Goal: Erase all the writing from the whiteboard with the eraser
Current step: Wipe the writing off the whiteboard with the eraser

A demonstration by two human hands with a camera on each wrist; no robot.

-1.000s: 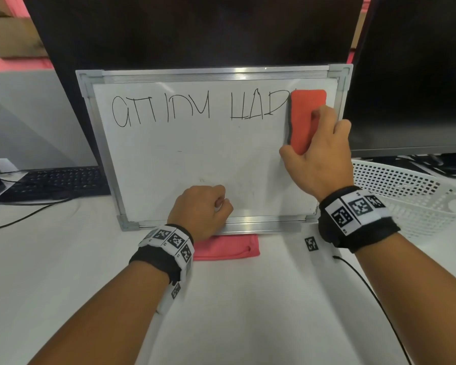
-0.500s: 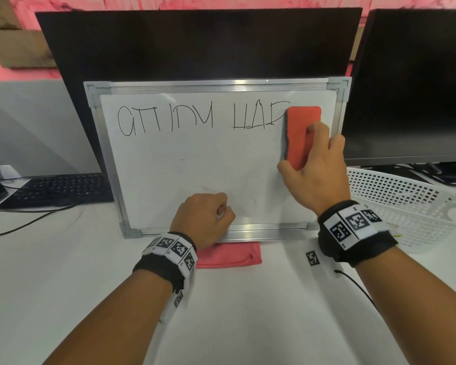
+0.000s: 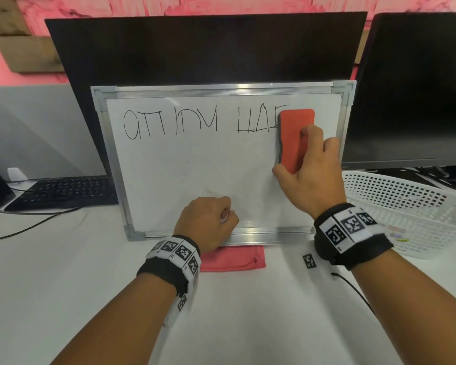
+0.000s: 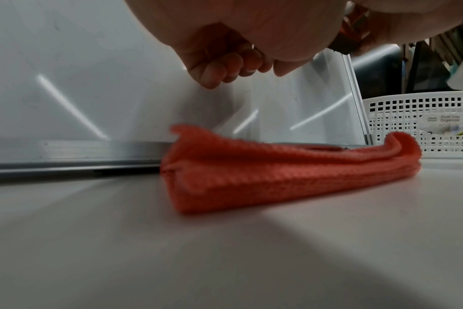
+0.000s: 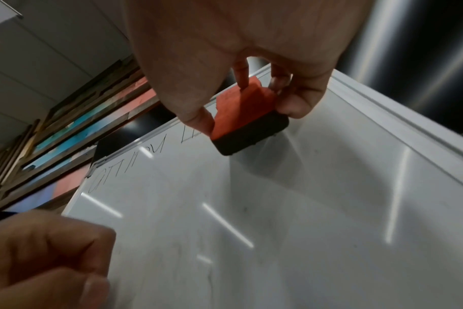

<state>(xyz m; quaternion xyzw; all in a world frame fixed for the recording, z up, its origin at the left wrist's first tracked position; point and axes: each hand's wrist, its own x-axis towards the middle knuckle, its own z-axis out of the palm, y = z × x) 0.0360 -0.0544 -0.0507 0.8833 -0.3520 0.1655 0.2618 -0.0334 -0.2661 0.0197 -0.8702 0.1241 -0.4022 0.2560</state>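
A silver-framed whiteboard [image 3: 184, 177] leans upright against a dark monitor, with black writing [image 3: 171, 125] across its top. My right hand [image 3: 307, 171] grips a red eraser with a dark felt face [image 3: 292, 138] and holds it flat on the board at the right end of the writing; in the right wrist view thumb and fingers pinch the eraser [image 5: 247, 121] by its sides. My left hand [image 3: 208, 222] is curled into a fist, knuckles against the board's lower edge, holding nothing I can see. In the left wrist view the curled fingers [image 4: 219, 64] sit in front of the whiteboard [image 4: 79, 83].
A folded red cloth [image 3: 232, 258] lies on the white table under the board's bottom edge, cloth [image 4: 291, 169] close below my left hand. A white perforated basket [image 3: 411, 206] stands at the right. A black keyboard [image 3: 63, 192] lies left, a second monitor [image 3: 416, 88] right.
My right hand has slid the eraser left and a little down along the top line, wiping the last letter's right part. The head view has tilted up. The left fist stays put.
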